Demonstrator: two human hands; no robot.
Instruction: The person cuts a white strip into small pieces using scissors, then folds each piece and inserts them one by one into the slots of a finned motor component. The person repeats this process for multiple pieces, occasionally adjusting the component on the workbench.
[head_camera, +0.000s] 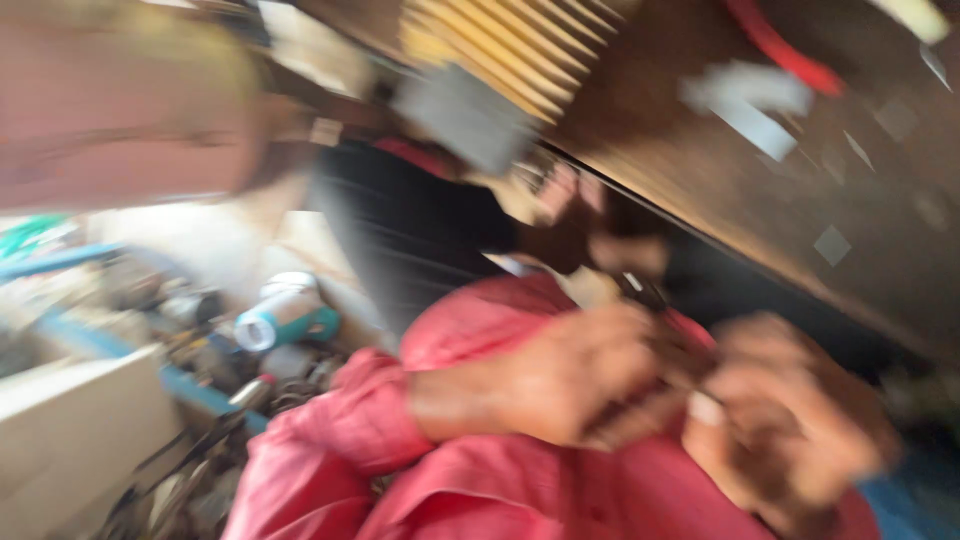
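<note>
- Red cloth (520, 500), crumpled, filled the lower middle of the view, from about 7 o'clock round to 5 o'clock, with both hands on top of it.
- The left hand (560, 385) lay just below centre, knuckles up, fingers curled over towards 3 o'clock; motion blur hid whether they actually pinched anything.
- The right hand (790, 420) sat at about 4 o'clock, touching or nearly touching the left, fingers bent inward; I cannot tell what, if anything, it gripped.
- Between the two hands a small dark object (660, 370) showed, too smeared to identify.
- A dark wooden surface (800, 200) ran across 1 to 3 o'clock, with a pale slatted piece (500, 40) at 12 o'clock.
- A white and teal cylinder (285, 315) lay at 9 o'clock among cluttered tools, well apart from the hands.
</note>
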